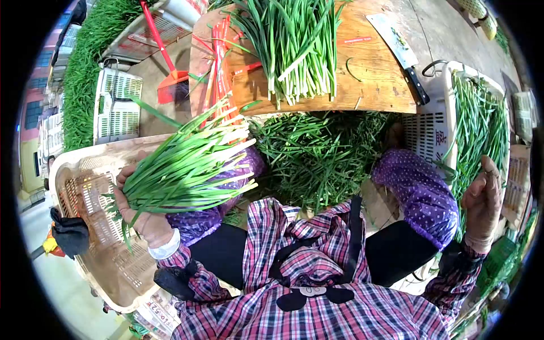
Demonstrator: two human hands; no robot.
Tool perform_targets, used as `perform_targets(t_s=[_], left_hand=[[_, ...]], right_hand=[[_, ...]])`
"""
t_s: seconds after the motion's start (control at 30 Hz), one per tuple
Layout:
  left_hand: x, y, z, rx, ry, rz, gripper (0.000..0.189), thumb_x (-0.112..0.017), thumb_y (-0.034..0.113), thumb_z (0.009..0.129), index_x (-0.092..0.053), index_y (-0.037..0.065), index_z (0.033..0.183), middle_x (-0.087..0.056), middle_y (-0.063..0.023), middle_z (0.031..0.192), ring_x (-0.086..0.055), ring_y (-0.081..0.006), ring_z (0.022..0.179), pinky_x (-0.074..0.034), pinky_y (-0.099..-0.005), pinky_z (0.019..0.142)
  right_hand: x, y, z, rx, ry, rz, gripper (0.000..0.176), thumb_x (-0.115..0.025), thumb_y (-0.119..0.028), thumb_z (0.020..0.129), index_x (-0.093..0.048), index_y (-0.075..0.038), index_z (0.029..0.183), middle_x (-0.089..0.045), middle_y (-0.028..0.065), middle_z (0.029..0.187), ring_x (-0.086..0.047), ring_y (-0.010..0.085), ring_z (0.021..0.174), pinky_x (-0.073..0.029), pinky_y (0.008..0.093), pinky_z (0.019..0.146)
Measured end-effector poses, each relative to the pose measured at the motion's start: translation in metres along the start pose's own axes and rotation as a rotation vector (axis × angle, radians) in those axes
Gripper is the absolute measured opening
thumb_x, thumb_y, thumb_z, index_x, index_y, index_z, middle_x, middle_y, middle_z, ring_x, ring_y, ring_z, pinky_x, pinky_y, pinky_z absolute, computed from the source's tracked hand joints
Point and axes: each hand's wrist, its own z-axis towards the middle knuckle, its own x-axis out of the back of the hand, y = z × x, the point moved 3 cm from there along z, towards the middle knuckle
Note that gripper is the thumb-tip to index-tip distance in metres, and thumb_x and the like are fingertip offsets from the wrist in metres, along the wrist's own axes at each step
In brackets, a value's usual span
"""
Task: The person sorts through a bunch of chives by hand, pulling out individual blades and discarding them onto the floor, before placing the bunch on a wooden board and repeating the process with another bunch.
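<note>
My left hand [141,218] is wrapped round a bunch of green leafy stalks [187,164], held over the near left basket with the pale cut ends pointing right. On the right, my right hand [483,207] is raised with its fingers apart, holding nothing, beside the white crate [447,85] of loose green stalks [479,122]. A second bunch of stalks [294,51] lies on the wooden board [368,73], pale ends toward me. Near the board's right edge rests a cleaver [394,42] with a black handle. Red strips [221,73] hang at the board's left side.
The near left basket [122,266] has a dark cloth [71,233] on its rim. Trimmed leaves [323,153] heap below the board, between my knees. A red broom [170,79] and a white crate [119,105] stand at the upper left.
</note>
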Motion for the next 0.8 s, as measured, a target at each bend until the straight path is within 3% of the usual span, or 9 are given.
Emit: perform_targets(t_s=[0.13,0.2,0.23,0.27,0.33,0.37,0.5,0.77,0.8], left_hand=[[0.006,0.001,0.001,-0.074,0.131,0.262,0.027,-0.053,0.023,0.091,-0.055,-0.001,0.104,-0.056,-0.0181,0.117,-0.027,-0.0397,0.134,-0.015,-0.0564,0.114],[0.004,-0.004,0.005,-0.120,0.130,0.357,0.038,-0.032,0.033,0.099,-0.054,0.002,0.104,-0.060,-0.0122,0.105,-0.052,-0.0264,0.112,-0.033,-0.0452,0.107],[0.002,-0.007,0.002,-0.130,0.178,0.263,0.038,-0.031,0.031,0.099,-0.054,0.002,0.103,-0.060,-0.0115,0.105,-0.053,-0.0249,0.108,-0.035,-0.0436,0.105],[0.010,-0.002,0.003,-0.131,0.179,0.265,0.038,-0.031,0.031,0.099,-0.054,0.002,0.103,-0.060,-0.0115,0.105,-0.053,-0.0249,0.108,-0.035,-0.0436,0.105],[0.030,0.011,0.002,-0.080,0.109,0.297,0.030,-0.047,0.023,0.093,-0.055,-0.003,0.106,-0.058,-0.0161,0.114,-0.043,-0.0323,0.124,-0.029,-0.0500,0.109],[0.013,-0.001,0.004,-0.057,0.086,0.268,0.031,-0.043,0.022,0.094,-0.056,-0.003,0.106,-0.060,-0.0142,0.109,-0.053,-0.0258,0.111,-0.037,-0.0429,0.104],[0.003,-0.009,0.004,-0.082,0.073,0.299,0.033,-0.042,0.025,0.095,-0.056,-0.003,0.107,-0.061,-0.0124,0.105,-0.058,-0.0244,0.102,-0.043,-0.0390,0.097],[0.007,-0.010,0.004,-0.106,0.108,0.407,0.038,-0.041,0.030,0.096,-0.055,-0.003,0.106,-0.060,-0.0162,0.109,-0.051,-0.0301,0.114,-0.034,-0.0436,0.107],[0.011,-0.010,0.004,-0.090,0.119,0.269,0.038,-0.040,0.030,0.096,-0.055,-0.004,0.106,-0.059,-0.0166,0.109,-0.050,-0.0314,0.116,-0.032,-0.0443,0.108]], right_hand=[[0.003,0.006,0.004,0.051,0.020,-0.039,0.050,-0.048,-0.040,0.094,-0.054,0.001,0.121,-0.042,-0.0022,0.060,-0.038,0.0065,0.043,-0.030,0.0186,0.040],[0.003,0.009,0.005,0.000,0.039,0.008,0.050,-0.048,-0.040,0.094,-0.054,0.002,0.121,-0.042,-0.0021,0.059,-0.038,0.0064,0.043,-0.031,0.0185,0.039],[0.003,0.010,0.006,-0.001,0.036,-0.003,0.051,-0.048,-0.039,0.093,-0.053,0.003,0.121,-0.042,-0.0021,0.059,-0.038,0.0063,0.043,-0.031,0.0184,0.039],[0.004,0.012,0.007,-0.002,0.032,-0.013,0.051,-0.049,-0.039,0.093,-0.052,0.004,0.122,-0.042,-0.0020,0.059,-0.038,0.0063,0.043,-0.031,0.0184,0.039],[0.001,0.014,0.009,-0.016,-0.005,0.029,0.052,-0.050,-0.038,0.093,-0.050,0.004,0.123,-0.043,-0.0017,0.060,-0.038,0.0062,0.043,-0.031,0.0183,0.039],[0.000,0.013,0.009,-0.020,0.013,0.005,0.052,-0.050,-0.038,0.093,-0.050,0.004,0.123,-0.043,-0.0017,0.060,-0.038,0.0062,0.043,-0.031,0.0184,0.039],[-0.001,0.014,0.012,-0.030,0.041,-0.024,0.052,-0.050,-0.039,0.093,-0.051,0.003,0.123,-0.042,-0.0023,0.061,-0.038,0.0053,0.044,-0.031,0.0181,0.040],[0.001,0.013,0.016,-0.019,-0.045,-0.045,0.047,-0.046,-0.036,0.097,-0.050,0.000,0.126,-0.038,-0.0040,0.065,-0.033,0.0042,0.048,-0.029,0.0191,0.042],[0.001,0.013,0.016,-0.024,-0.033,-0.038,0.046,-0.046,-0.035,0.097,-0.050,0.000,0.126,-0.038,-0.0040,0.065,-0.033,0.0042,0.049,-0.029,0.0191,0.042]])
